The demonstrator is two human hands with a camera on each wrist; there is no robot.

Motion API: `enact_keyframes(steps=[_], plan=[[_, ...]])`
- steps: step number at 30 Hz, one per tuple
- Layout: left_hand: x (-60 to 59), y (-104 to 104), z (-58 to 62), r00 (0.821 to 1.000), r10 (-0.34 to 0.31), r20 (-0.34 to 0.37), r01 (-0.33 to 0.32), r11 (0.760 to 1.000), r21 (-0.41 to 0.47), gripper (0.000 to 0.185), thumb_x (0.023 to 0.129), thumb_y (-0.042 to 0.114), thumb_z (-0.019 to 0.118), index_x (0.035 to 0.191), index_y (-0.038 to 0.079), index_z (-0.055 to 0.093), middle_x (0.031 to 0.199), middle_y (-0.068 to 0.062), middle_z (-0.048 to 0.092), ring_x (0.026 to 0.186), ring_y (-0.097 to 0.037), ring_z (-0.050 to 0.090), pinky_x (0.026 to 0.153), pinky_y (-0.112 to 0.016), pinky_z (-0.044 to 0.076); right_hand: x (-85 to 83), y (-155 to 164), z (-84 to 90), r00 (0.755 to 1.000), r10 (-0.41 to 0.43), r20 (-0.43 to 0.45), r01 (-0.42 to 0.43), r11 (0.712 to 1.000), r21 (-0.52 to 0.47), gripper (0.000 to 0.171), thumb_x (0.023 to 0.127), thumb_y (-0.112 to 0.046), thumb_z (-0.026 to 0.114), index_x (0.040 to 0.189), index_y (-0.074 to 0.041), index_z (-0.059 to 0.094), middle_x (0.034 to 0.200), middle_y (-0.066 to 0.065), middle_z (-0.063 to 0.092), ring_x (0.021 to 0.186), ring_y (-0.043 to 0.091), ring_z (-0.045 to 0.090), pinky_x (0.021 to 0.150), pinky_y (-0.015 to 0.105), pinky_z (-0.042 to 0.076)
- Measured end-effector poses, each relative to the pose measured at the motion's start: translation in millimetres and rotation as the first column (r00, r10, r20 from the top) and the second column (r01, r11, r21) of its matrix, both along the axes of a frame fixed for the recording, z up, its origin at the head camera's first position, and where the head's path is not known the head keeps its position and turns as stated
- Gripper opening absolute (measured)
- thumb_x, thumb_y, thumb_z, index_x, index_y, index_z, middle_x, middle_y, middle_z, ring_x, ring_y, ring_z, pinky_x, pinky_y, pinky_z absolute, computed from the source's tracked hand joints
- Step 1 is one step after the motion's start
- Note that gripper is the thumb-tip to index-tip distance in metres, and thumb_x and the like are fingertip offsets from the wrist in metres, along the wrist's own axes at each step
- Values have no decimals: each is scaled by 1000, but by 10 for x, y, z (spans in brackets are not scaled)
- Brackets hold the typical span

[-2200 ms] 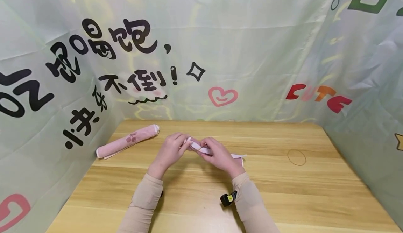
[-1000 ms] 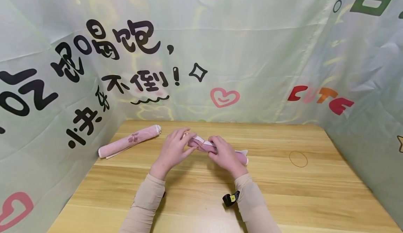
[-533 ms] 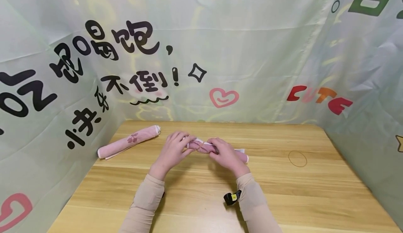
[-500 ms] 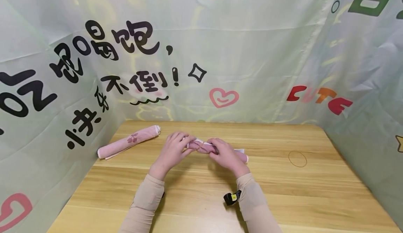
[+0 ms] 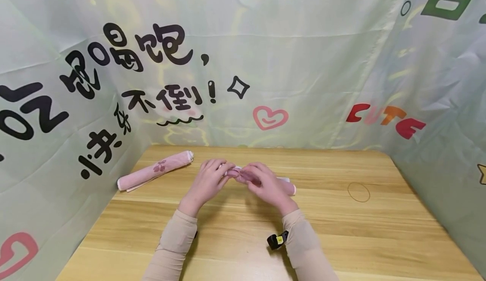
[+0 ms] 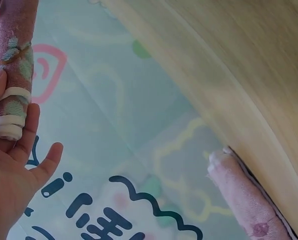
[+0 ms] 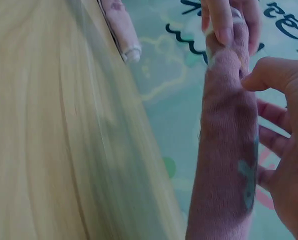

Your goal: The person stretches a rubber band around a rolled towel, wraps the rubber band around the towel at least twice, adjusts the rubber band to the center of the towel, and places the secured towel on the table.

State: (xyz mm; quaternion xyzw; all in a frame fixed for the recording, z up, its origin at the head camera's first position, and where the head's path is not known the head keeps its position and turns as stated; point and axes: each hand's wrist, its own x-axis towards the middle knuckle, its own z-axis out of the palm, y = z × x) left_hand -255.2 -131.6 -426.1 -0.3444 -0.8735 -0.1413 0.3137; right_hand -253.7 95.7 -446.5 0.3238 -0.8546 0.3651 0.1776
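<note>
A pink towel rolled into a tube (image 5: 290, 188) is held above the table between both hands. My left hand (image 5: 206, 183) grips its left end, thumb on one side and fingers on the other. Further along the roll, my right hand (image 5: 268, 189) holds it with the thumb pressing near the middle and the fingers behind. In the left wrist view a thin brown rubber band (image 6: 16, 56) crosses the roll, which has pale green patches and white edging. The right wrist view shows the towel (image 7: 224, 145) narrowing near the left fingers.
A second rolled pink towel (image 5: 155, 171) with a darker flower print lies at the table's back left. On the right of the wooden table (image 5: 334, 239) lies a loose rubber band (image 5: 358, 192). Printed cloth walls (image 5: 311, 74) enclose the back and sides.
The held roll has turned, so its white edge strip shows less and its pink side more. My right hand has shifted slightly left along it since half a second ago.
</note>
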Motion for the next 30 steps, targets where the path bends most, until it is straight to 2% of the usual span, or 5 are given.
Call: enact_keyframes(steps=[5,12,17,25,30], plan=[[-23,-4,-6,997,-36,-63,37,999,8,24,87,21,72,109,13,68,102,-4,66,98,-22,63,94,-46,48,17,-64,14,999,31,-39,-31,999,-6,35,84,-6,70,118,-14,66,124,8,60,115,25,56,93,40,54],[-49,11,-35,986,-87,-142,85,996,-20,19,86,21,73,103,14,69,97,-1,67,91,-19,63,92,-43,49,53,-131,41,994,-83,-67,91,987,132,24,85,-18,72,109,-16,68,122,6,63,116,29,57,97,51,48],[-29,7,-9,991,-96,-97,95,995,-15,19,87,19,72,105,13,70,98,-1,68,92,-20,62,94,-44,48,59,-158,23,988,-108,-113,127,975,184,15,84,-21,70,98,-18,65,118,5,65,111,28,59,89,50,51],[-17,-43,59,998,-52,-38,55,996,70,16,88,19,71,102,13,70,98,-2,71,95,-23,66,95,-54,47,13,-75,-5,977,45,-210,-32,997,65,11,83,-15,72,80,-16,61,115,8,62,108,27,56,93,46,46],[-18,-71,66,1000,-19,-23,21,996,88,15,88,21,71,102,14,71,96,-3,71,95,-23,66,96,-58,47,-23,0,-9,976,36,-213,-30,999,33,14,82,-18,73,75,-18,61,115,9,61,109,25,52,93,46,43]])
